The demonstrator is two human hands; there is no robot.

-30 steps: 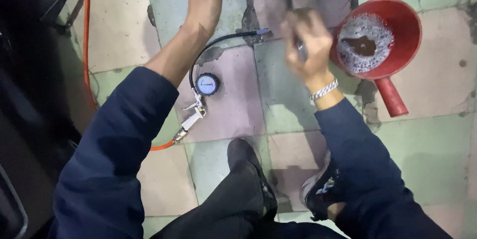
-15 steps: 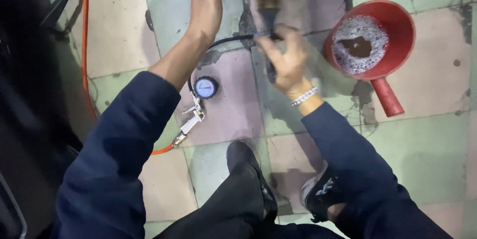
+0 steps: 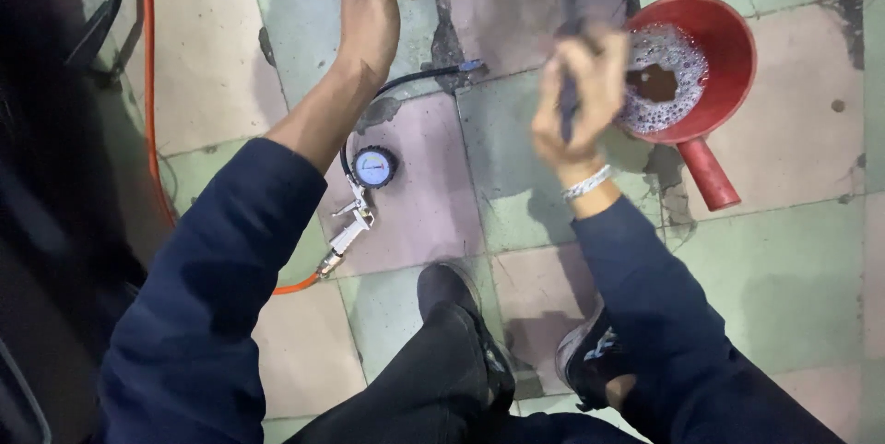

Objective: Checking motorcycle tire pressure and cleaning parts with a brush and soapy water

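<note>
The right hand (image 3: 583, 94) grips a blurred dark brush (image 3: 570, 84) beside the red plastic scoop (image 3: 719, 84) of foamy water at far right. The left hand (image 3: 373, 6) reaches far; its grip cannot be told. A round-dialled metal tyre inflator (image 3: 369, 177) lies between them on the tiled floor (image 3: 793, 260).

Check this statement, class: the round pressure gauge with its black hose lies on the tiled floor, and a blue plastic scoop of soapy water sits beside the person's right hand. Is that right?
Not quite. In the head view the plastic scoop of soapy water beside the right hand is red, not blue. The round pressure gauge with its black hose does lie on the tiled floor.
</note>
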